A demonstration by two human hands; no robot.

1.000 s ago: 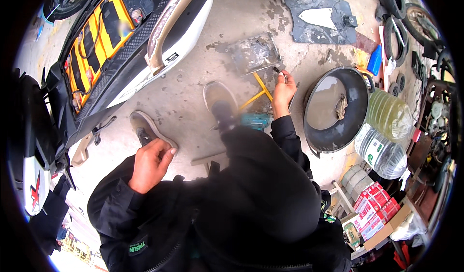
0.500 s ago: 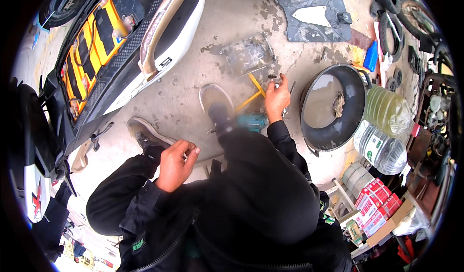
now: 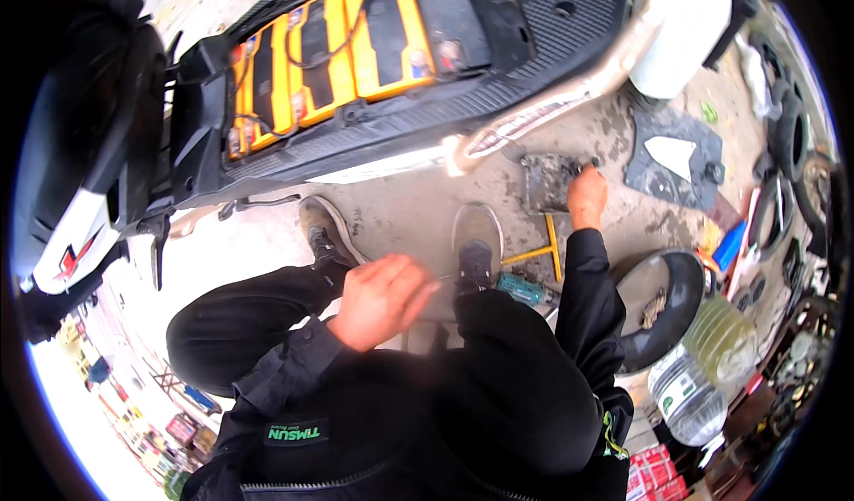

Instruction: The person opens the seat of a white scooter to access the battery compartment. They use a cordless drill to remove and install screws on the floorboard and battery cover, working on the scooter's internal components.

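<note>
My right hand (image 3: 587,200) reaches out at the right, its fingers closed at the edge of a flat metal tray (image 3: 534,200) on the floor. Something small and dark shows at the fingertips; its kind cannot be made out. Dark bits lie in the tray. Just below stand out a yellow T-shaped wrench (image 3: 532,254) and a teal power tool (image 3: 525,289), both on the floor near my shoe. My left hand (image 3: 381,301) hovers above my lap, slightly blurred, fingers curled together with nothing visible in them.
An electric scooter (image 3: 391,158) with yellow-and-black batteries (image 3: 322,52) in its open floorboard spans the front. A black plastic panel (image 3: 680,158) lies at far right. Nearer are a black basin (image 3: 685,310) with murky water and large clear bottles (image 3: 722,336). Tyres (image 3: 787,136) line the right edge.
The view has swung left, bringing the scooter across the front. My right hand has moved forward from beside the yellow wrench to the tray. My left hand has risen and turned, fingers pointing right.
</note>
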